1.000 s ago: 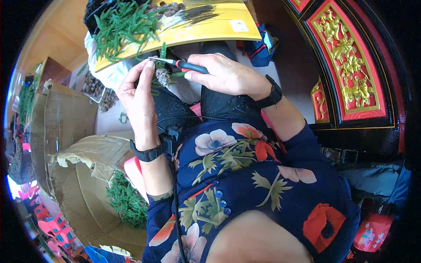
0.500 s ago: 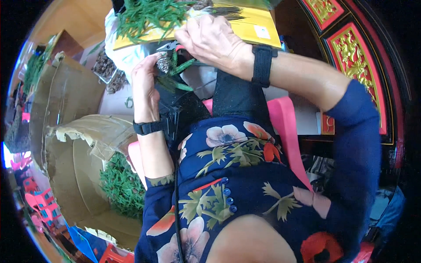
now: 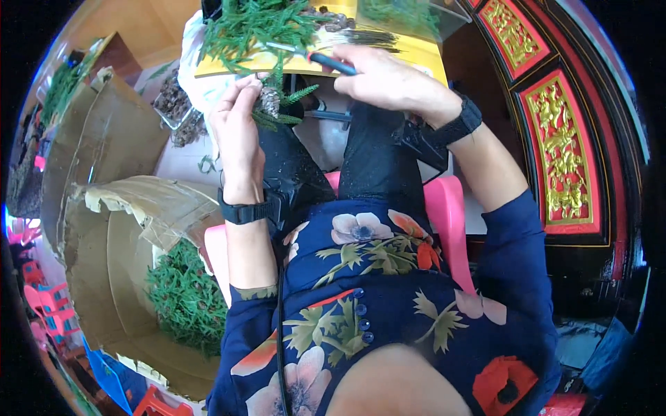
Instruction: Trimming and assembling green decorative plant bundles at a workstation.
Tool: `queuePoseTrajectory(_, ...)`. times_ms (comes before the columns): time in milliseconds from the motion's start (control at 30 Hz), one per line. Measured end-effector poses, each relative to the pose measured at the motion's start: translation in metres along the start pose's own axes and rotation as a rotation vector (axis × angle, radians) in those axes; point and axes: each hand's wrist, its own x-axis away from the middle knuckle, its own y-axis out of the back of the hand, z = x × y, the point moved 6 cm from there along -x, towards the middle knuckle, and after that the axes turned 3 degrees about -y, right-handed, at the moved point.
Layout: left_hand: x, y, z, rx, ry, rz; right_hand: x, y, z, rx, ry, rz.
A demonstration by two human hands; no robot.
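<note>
In my left hand (image 3: 237,132) a pine cone (image 3: 269,102) is pinched together with an artificial green fir sprig (image 3: 300,94), just off the near edge of the yellow tabletop (image 3: 225,66). My right hand (image 3: 392,80) is closed around the dark, red-edged handles of a pair of pliers (image 3: 334,64). The pliers' metal jaws point left, over the table edge and above the sprig, apart from the cone. Beyond them lies a heap of green sprigs (image 3: 253,31). A bundle of thin dark wires (image 3: 373,39) rests behind my right hand.
Brown cones (image 3: 334,21) sit at the table's back. A basket of cones (image 3: 173,104) stands on the floor at left. A torn cardboard box (image 3: 90,263) holds finished-looking green sprigs (image 3: 187,298). I sit in a pink chair (image 3: 447,215); carved red-and-gold panels (image 3: 560,152) flank the right.
My right hand has moved right and slightly down, away from my left hand, taking the pliers off the sprig area. The cone and sprig stay in my left hand, shifted slightly right.
</note>
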Motion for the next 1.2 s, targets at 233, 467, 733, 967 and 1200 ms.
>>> queuePoseTrajectory(233, 0.007, -0.015, -0.009, -0.099, -0.116, 0.099, 0.008, -0.025, -0.01, -0.218, -0.001, 0.295)
queuePoseTrajectory(467, 0.009, -0.019, -0.005, -0.142, -0.123, 0.132, 0.013, -0.019, -0.012, -0.182, 0.029, 0.29)
queuePoseTrajectory(733, 0.013, -0.024, -0.007, -0.072, -0.001, 0.188, 0.017, -0.011, -0.009, -0.107, 0.019, 0.283)
queuePoseTrajectory(967, 0.01, -0.017, -0.001, 0.016, 0.059, 0.178, 0.021, -0.006, -0.003, -0.085, 0.062, 0.22)
queuePoseTrajectory(1200, 0.009, -0.017, -0.002, 0.009, 0.037, 0.217, 0.021, -0.003, -0.003, -0.086, 0.099, 0.235)
